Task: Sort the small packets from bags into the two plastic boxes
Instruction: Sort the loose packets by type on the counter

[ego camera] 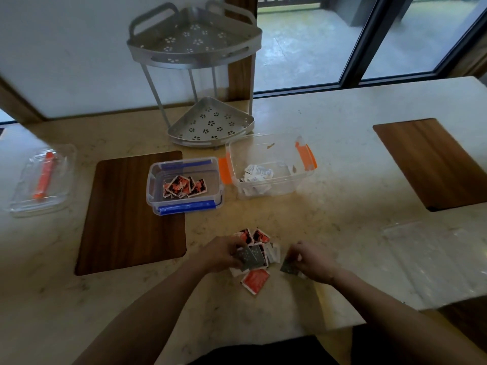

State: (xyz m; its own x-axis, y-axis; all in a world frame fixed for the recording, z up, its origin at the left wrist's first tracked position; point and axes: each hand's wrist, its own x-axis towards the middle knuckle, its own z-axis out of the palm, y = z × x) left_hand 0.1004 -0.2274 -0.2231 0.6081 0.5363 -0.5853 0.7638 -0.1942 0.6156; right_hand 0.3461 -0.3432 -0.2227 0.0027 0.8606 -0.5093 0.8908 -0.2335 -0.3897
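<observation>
A loose pile of small packets [259,237] lies on the marble table in front of me, some red-and-black, some white, some showing grey backs. One orange-red packet [255,280] lies alone at the pile's near edge. My left hand [220,255] grips several grey-backed packets [250,256] at the pile's left side. My right hand [311,260] pinches a single grey packet [287,267] just right of the pile. Beyond, a blue-clipped box [155,185] holds red-and-black packets [184,187]. An orange-clipped box [305,156] to its right holds white packets [257,173].
A metal two-tier corner rack [210,122] stands behind the boxes. A clear lid with an orange clip [43,177] lies at far left. Dark wooden mats lie at left [126,214] and far right [432,159]. Empty clear plastic bags [432,254] lie near the right table edge.
</observation>
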